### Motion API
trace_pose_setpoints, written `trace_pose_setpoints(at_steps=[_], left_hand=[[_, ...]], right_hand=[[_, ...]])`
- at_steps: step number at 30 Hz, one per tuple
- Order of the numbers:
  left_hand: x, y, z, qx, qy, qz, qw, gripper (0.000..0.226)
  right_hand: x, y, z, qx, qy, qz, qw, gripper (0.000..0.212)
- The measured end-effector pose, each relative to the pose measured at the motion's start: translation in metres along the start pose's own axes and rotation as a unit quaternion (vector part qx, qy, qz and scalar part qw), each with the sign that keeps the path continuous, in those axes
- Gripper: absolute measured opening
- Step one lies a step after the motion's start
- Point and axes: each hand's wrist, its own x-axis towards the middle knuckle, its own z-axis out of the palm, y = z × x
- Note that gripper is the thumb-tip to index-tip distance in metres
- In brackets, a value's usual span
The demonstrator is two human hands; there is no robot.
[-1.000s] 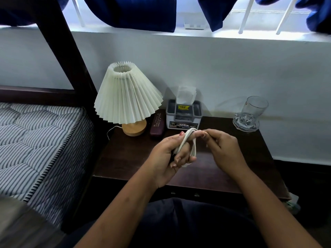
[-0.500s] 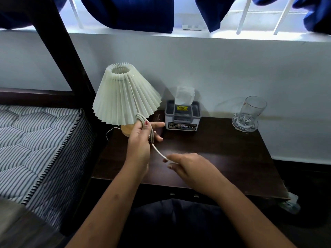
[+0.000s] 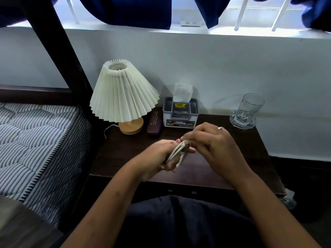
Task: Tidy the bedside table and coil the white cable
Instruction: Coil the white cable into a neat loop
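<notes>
slack taken up: your left hand (image 3: 157, 158) grips the looped white cable (image 3: 176, 151) over the counter (image 3: 125, 151), right hand (image 3: 213, 145) pinches its top. coil growing.

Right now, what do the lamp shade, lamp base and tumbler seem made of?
Lamp shade: pleated cream paper or fabric, matte, sharp folds. Lamp base: light wood, probably, smooth tan finish. Tumbler: clear glass or plastic, see-through with bright reflections.
</notes>
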Motion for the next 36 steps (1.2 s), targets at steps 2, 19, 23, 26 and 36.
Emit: trace_pose_setpoints(at_steps=[2, 19, 23, 26, 36], left_hand=[[-0.001, 0.002, 0.002, -0.075, -0.039, 0.005, 0.996, 0.046], [0.001, 0.006, 0.001, -0.25, 0.063, 0.047, 0.965, 0.046], [0.004, 0.007, 0.005, -0.239, 0.115, 0.055, 0.963, 0.048], [0.007, 0.006, 0.008, -0.203, 0.181, 0.046, 0.961, 0.05], [0.013, 0.001, -0.002, -0.15, 0.318, 0.045, 0.935, 0.054]], right_hand=[[-0.002, 0.005, 0.003, -0.02, 0.028, 0.02, 0.999, 0.018], [0.003, 0.0, 0.019, 0.406, -0.118, 0.221, 0.879, 0.037], [0.003, -0.003, 0.026, 0.412, -0.09, 0.233, 0.876, 0.018], [0.003, 0.0, 0.028, 0.46, -0.099, 0.28, 0.837, 0.015], [0.001, -0.012, 0.038, 0.603, -0.076, 0.281, 0.743, 0.033]])
